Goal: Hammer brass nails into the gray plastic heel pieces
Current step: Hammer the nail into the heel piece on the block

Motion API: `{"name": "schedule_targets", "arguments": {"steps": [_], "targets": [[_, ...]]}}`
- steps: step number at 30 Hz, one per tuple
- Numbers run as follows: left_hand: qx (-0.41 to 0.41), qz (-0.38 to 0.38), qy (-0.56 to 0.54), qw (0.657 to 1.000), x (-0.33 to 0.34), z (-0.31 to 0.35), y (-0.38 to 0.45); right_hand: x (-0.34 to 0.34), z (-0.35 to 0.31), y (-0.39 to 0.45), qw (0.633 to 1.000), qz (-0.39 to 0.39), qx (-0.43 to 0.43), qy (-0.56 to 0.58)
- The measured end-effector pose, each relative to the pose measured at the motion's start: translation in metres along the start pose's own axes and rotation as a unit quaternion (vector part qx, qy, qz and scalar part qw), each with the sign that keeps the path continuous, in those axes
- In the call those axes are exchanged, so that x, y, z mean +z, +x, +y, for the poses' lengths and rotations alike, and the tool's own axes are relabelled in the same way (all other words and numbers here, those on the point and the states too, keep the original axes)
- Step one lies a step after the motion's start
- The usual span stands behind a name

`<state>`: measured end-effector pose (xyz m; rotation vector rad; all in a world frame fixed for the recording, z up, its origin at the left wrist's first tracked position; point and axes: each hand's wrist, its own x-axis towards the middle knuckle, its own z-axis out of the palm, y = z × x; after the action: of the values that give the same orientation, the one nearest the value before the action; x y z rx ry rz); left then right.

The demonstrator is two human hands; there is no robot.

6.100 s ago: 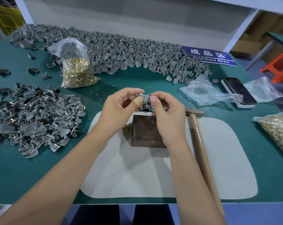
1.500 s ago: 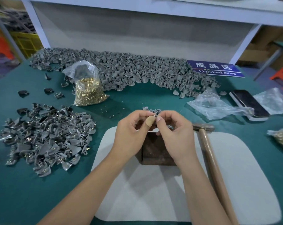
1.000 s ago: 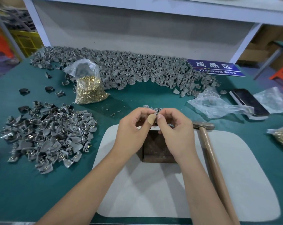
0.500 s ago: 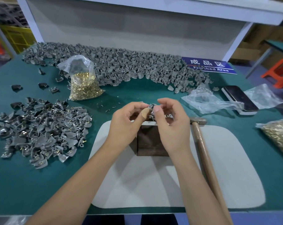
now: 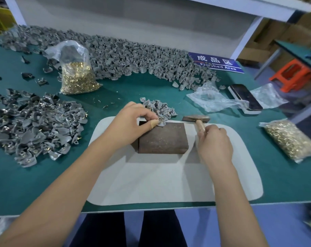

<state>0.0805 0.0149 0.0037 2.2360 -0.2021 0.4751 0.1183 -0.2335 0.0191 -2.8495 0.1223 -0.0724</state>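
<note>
gray plastic heel piece sits pinched by the left hand on the metal block, steadied for striking; the right hand clasps the hammer.

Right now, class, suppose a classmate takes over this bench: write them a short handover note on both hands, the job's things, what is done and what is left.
Left hand pinches a gray heel piece with its nail on the far edge of the metal block.
Right hand has its grip on the hammer, head resting on the white mat.
Nailed pieces lie left; a small pile waits behind the block.
Next: strike this nail.
</note>
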Motion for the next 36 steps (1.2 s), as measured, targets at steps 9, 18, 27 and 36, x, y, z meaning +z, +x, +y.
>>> {"name": "schedule_targets", "arguments": {"steps": [9,18,27,36], "targets": [[0.032,-0.017,0.075,0.997,-0.007,0.007,-0.002,-0.047,-0.005,-0.011,0.956,-0.018,-0.121,0.267],[0.074,-0.017,0.129,0.989,-0.014,0.013,-0.003,-0.028,-0.029,-0.034,0.949,-0.092,-0.185,0.238],[0.09,-0.007,0.156,0.984,-0.014,0.013,-0.002,-0.029,-0.038,-0.043,0.937,0.006,-0.2,0.285],[0.097,0.004,0.173,0.98,-0.011,0.012,-0.003,-0.028,-0.035,-0.043,0.952,-0.001,-0.197,0.234]]}}
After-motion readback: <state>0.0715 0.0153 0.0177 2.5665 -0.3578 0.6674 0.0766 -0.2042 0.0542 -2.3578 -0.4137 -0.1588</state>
